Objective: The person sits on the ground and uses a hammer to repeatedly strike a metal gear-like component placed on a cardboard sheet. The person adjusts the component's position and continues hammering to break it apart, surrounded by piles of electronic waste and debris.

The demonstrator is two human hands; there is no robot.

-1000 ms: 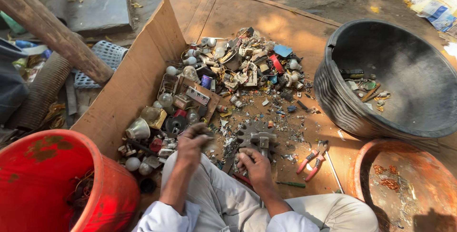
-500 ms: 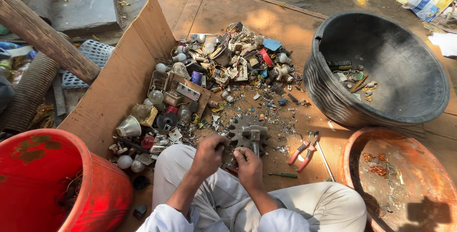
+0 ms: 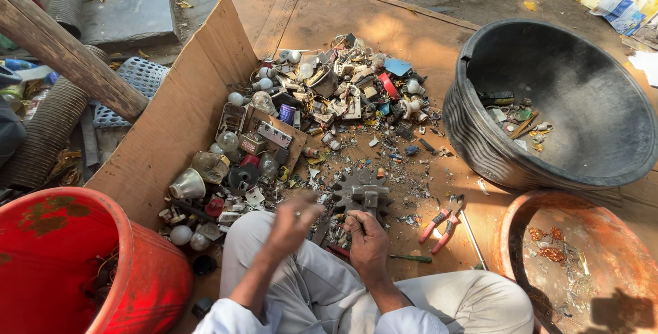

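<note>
Since the earlier frame the left hand (image 3: 291, 221) has lifted off the grey gear (image 3: 361, 193), its blurred grip seemingly empty, while the right hand (image 3: 367, 238) pinches a small scrap beside it, steadied near the red pliers (image 3: 442, 219).

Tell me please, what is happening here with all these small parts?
A seated person sorts through a pile of scrap spread on cardboard. The right hand rests by a grey toothed gear; the left hand is raised and blurred, so its grip is unclear. Red-handled pliers lie beside them, with a black basin and red bucket nearby.
</note>
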